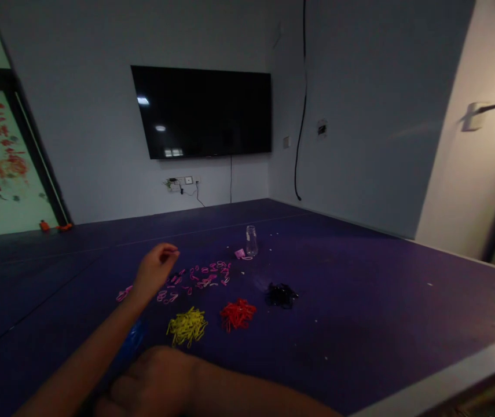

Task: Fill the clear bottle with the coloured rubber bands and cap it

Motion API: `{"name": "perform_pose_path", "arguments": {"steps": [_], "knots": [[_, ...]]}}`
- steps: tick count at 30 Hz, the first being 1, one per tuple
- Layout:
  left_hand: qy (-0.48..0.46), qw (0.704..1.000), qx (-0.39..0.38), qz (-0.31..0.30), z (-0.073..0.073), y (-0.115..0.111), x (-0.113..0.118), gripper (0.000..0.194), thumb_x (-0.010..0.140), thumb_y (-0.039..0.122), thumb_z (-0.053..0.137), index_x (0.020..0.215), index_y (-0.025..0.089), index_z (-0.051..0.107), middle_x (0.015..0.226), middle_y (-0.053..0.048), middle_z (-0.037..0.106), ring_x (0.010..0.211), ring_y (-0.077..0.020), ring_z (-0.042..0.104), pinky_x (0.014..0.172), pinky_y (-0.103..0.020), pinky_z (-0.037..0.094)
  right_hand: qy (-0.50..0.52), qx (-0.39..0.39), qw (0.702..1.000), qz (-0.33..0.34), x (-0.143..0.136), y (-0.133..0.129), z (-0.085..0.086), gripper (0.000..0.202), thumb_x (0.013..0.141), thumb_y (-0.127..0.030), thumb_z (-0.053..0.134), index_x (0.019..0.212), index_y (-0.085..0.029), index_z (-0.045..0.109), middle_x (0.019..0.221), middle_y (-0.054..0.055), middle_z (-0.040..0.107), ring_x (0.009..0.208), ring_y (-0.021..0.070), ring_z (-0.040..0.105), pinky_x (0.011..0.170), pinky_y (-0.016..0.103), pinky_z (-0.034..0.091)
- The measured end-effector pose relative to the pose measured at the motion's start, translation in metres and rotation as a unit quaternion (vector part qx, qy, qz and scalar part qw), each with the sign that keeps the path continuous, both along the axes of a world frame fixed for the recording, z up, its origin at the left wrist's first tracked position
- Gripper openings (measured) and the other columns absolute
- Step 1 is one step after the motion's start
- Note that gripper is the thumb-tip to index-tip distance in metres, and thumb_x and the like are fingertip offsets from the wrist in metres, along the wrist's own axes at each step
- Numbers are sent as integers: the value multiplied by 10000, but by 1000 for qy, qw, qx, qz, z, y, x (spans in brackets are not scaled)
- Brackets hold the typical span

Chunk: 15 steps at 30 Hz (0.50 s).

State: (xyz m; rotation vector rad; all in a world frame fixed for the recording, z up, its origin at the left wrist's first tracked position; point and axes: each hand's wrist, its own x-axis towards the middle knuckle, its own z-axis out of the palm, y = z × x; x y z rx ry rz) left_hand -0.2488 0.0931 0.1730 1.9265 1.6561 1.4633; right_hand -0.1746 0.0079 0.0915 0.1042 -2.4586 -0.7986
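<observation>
My left hand [160, 263] reaches out over the purple table, thumb and fingertips pressed together in a pinch; whatever is between them is too small to make out. Just beyond and right of it lie scattered pink rubber bands [206, 278]. Close to the camera, my right hand [151, 376] is curled with its fingers folded in, and its palm is hidden. Ahead of that hand sit a pile of yellow rubber bands [187, 326], a pile of red ones [237, 314] and a pile of black ones [282, 295].
A clear bottle [251, 242] stands upright behind the bands, a small pink tag [240, 253] beside it. Something blue and shiny [134, 337] shows partly behind my left forearm. White specks dot the purple tabletop [360, 301]. A television [208, 113] hangs on the wall.
</observation>
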Motion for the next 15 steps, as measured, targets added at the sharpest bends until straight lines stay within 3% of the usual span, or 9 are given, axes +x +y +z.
{"name": "perform_pose_path", "arguments": {"steps": [2, 3, 6, 9, 15], "knots": [[41, 989, 28, 138, -17, 5, -44, 244, 698, 367, 504, 839, 172, 545, 731, -36, 618, 698, -192, 597, 646, -290, 457, 49, -27, 998, 13, -5, 9, -3, 572, 838, -631, 307, 522, -177, 454, 419, -48, 382, 383, 73, 423, 381, 194, 387], [62, 984, 26, 166, -28, 6, -63, 249, 703, 365, 495, 860, 176, 530, 745, -43, 621, 701, -199, 604, 638, -290, 457, 71, -34, 997, 15, -7, 12, -5, 583, 836, -638, 291, 501, -180, 422, 397, -55, 350, 355, 72, 398, 346, 192, 353], [107, 980, -22, 165, -59, 9, -99, 255, 709, 362, 476, 888, 181, 498, 785, -65, 643, 713, -210, 623, 628, -285, 464, 108, -19, 994, 18, -10, 18, -11, 560, 855, -596, 298, 484, -184, 381, 372, -63, 321, 320, 71, 365, 291, 183, 270], [154, 975, -66, 149, -75, 5, -110, 243, 754, 333, 424, 938, 188, 490, 830, -65, 664, 758, -207, 641, 659, -276, 469, 136, -3, 990, 28, -8, 16, -18, 530, 853, -556, 340, 471, -189, 355, 357, -70, 298, 296, 72, 345, 266, 188, 221], [340, 912, -151, 173, -73, -3, -102, 276, 802, 317, 419, 1029, 166, 468, 936, -98, 653, 860, -239, 628, 704, -301, 447, 265, -4, 960, 90, -1, 7, -19, 408, 869, -336, 364, 491, -185, 392, 378, -60, 359, 304, 82, 360, 280, 206, 229]]}}
